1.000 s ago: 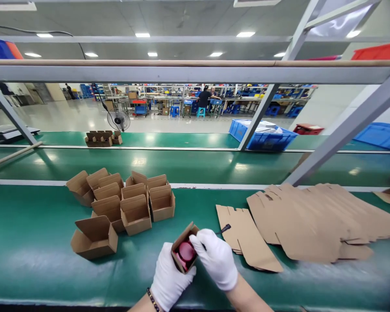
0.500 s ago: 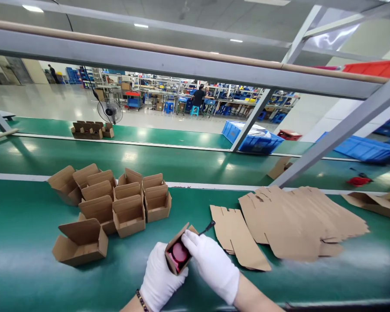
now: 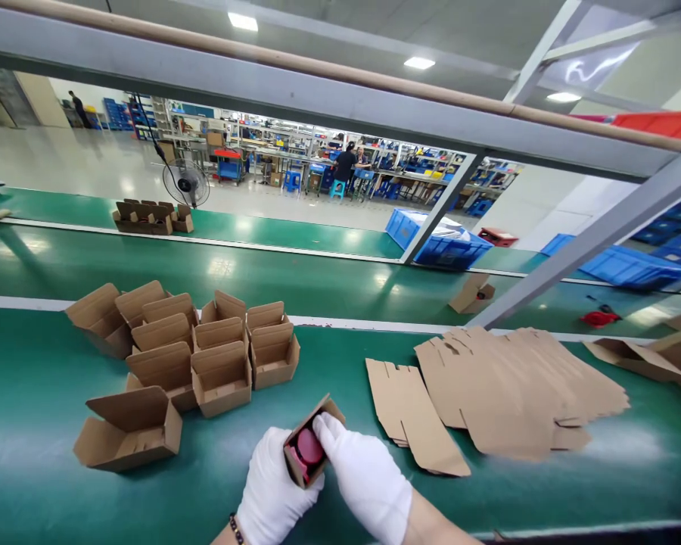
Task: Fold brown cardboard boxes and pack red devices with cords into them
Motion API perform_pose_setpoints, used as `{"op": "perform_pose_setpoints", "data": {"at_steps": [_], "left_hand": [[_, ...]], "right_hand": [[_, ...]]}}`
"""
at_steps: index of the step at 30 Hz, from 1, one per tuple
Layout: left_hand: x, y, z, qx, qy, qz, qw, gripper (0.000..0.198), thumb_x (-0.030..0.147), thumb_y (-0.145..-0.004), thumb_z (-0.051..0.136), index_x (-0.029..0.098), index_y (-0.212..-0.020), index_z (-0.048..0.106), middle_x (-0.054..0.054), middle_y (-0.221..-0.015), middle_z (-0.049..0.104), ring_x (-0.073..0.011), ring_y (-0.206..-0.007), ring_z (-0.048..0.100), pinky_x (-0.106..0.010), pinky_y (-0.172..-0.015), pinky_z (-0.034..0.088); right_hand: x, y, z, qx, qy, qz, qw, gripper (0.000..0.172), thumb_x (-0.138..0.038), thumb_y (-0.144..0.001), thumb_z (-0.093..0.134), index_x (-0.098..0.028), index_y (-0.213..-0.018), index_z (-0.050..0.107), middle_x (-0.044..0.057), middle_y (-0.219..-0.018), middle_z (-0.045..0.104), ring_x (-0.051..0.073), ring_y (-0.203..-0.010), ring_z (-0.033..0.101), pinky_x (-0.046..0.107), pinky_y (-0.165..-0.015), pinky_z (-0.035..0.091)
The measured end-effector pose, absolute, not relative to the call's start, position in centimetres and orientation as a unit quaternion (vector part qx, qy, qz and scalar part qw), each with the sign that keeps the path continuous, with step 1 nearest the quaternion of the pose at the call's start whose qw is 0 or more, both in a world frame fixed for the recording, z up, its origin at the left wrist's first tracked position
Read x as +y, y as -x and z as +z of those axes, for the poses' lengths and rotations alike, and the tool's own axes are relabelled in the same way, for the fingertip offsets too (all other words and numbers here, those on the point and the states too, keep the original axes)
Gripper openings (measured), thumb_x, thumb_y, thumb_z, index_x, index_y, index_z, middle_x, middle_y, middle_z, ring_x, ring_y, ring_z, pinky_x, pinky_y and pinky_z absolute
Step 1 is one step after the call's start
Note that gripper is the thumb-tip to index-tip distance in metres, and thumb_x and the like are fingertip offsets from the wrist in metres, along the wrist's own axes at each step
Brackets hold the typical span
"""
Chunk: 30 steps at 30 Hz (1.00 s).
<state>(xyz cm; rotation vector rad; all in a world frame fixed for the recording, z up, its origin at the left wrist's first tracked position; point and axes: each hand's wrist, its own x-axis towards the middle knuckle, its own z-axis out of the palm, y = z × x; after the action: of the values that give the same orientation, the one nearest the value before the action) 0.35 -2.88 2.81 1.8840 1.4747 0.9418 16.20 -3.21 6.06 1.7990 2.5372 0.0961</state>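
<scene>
Observed at lower centre of frame: tilted open carton (image 3: 334, 409), clamped in gloved left hand (image 3: 275, 484), red item (image 3: 309, 446) inside. Noted gloved right hand (image 3: 368, 477) with fingers (image 3: 329, 431) together at carton's opening; cannot tell whether closed on anything. Recorded empty-handed of contact: open boxes (image 3: 224, 397) at left, flat cardboard blanks (image 3: 522, 401) at right.
</scene>
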Motion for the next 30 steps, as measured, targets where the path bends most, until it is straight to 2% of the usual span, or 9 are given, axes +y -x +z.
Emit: {"op": "perform_pose_setpoints", "data": {"at_steps": [5, 8, 12, 15, 18, 22, 26, 27, 30], "left_hand": [[-2.7, -0.1, 2.9, 0.542, -0.712, 0.346, 0.283, 0.030, 0.037, -0.070, 0.068, 0.016, -0.090, 0.062, -0.012, -0.081, 0.068, -0.0291, -0.074, 0.071, -0.040, -0.067, 0.058], [-2.8, 0.0, 3.1, 0.552, -0.705, 0.344, 0.283, 0.030, 0.032, -0.066, 0.065, 0.016, -0.091, 0.062, -0.011, -0.082, 0.067, -0.0293, -0.075, 0.070, -0.042, -0.068, 0.058], [-2.9, 0.3, 3.7, 0.548, -0.695, 0.344, 0.313, 0.031, 0.033, -0.064, 0.063, 0.016, -0.090, 0.061, -0.012, -0.083, 0.067, -0.0298, -0.076, 0.070, -0.044, -0.069, 0.058], [-3.0, 0.4, 3.8, 0.552, -0.686, 0.351, 0.319, 0.031, 0.033, -0.063, 0.063, 0.016, -0.089, 0.060, -0.012, -0.083, 0.066, -0.0300, -0.076, 0.069, -0.046, -0.069, 0.058], [-2.9, 0.5, 3.4, 0.552, -0.685, 0.354, 0.318, 0.034, 0.032, -0.062, 0.065, 0.015, -0.091, 0.058, -0.013, -0.085, 0.066, -0.0308, -0.078, 0.069, -0.047, -0.071, 0.058], [-2.8, 0.4, 3.1, 0.544, -0.688, 0.359, 0.319, 0.037, 0.034, -0.062, 0.067, 0.014, -0.093, 0.058, -0.013, -0.086, 0.066, -0.0309, -0.080, 0.069, -0.047, -0.073, 0.057], [-2.9, 0.3, 3.6, 0.557, -0.679, 0.343, 0.335, 0.033, 0.042, -0.067, 0.068, 0.018, -0.087, 0.058, -0.010, -0.083, 0.066, -0.0271, -0.074, 0.068, -0.041, -0.069, 0.056], [-2.9, 0.3, 3.8, 0.560, -0.674, 0.339, 0.341, 0.032, 0.042, -0.068, 0.068, 0.018, -0.086, 0.058, -0.009, -0.082, 0.065, -0.0260, -0.073, 0.068, -0.039, -0.068, 0.055], [-2.9, 0.3, 3.9, 0.563, -0.669, 0.342, 0.345, 0.032, 0.039, -0.063, 0.072, 0.019, -0.084, 0.058, -0.007, -0.081, 0.065, -0.0248, -0.073, 0.068, -0.036, -0.067, 0.054]], "right_hand": [[-2.8, -15.7, 7.0, 0.824, -0.562, 0.072, 0.010, 0.035, 0.005, -0.078, 0.049, -0.010, -0.101, 0.071, 0.016, -0.079, 0.074, 0.026, -0.054, 0.069, 0.030, -0.046, 0.048], [-2.6, -16.2, 8.8, 0.847, -0.530, 0.046, -0.014, 0.028, -0.004, -0.081, 0.055, -0.018, -0.101, 0.070, 0.009, -0.089, 0.075, 0.023, -0.065, 0.072, 0.028, -0.055, 0.051], [-4.0, -18.3, 9.0, 0.826, -0.549, 0.011, -0.128, 0.029, -0.019, -0.093, 0.049, -0.024, -0.116, 0.065, 0.003, -0.086, 0.073, 0.020, -0.067, 0.071, 0.026, -0.056, 0.051], [-5.2, -19.8, 7.4, 0.757, -0.615, -0.036, -0.218, 0.020, -0.029, -0.095, 0.047, -0.025, -0.090, 0.065, 0.001, -0.075, 0.068, 0.018, -0.063, 0.068, 0.026, -0.058, 0.052], [-5.6, -20.2, 6.0, 0.669, -0.680, -0.122, -0.275, 0.019, -0.037, -0.089, 0.053, -0.024, -0.074, 0.055, -0.001, -0.067, 0.063, 0.018, -0.056, 0.062, 0.027, -0.053, 0.050], [-5.4, -18.5, 5.9, 0.612, -0.653, -0.335, -0.294, 0.008, -0.020, -0.072, 0.056, -0.023, -0.079, 0.056, -0.004, -0.063, 0.060, 0.013, -0.055, 0.058, 0.022, -0.053, 0.047], [-5.3, -16.1, 7.1, 0.548, -0.601, -0.523, -0.256, 0.060, -0.015, -0.066, 0.055, -0.022, -0.125, 0.060, -0.008, -0.065, 0.062, 0.008, -0.040, 0.048, 0.018, -0.040, 0.039], [-5.3, -15.7, 7.4, 0.527, -0.602, -0.549, -0.242, 0.059, -0.017, -0.065, 0.056, -0.020, -0.124, 0.062, -0.009, -0.061, 0.060, 0.008, -0.037, 0.045, 0.018, -0.037, 0.036], [-5.0, -15.0, 8.1, 0.456, -0.604, -0.612, -0.227, 0.034, -0.028, -0.064, 0.061, -0.016, -0.094, 0.067, -0.009, -0.045, 0.051, 0.009, -0.034, 0.043, 0.019, -0.035, 0.035]]}}
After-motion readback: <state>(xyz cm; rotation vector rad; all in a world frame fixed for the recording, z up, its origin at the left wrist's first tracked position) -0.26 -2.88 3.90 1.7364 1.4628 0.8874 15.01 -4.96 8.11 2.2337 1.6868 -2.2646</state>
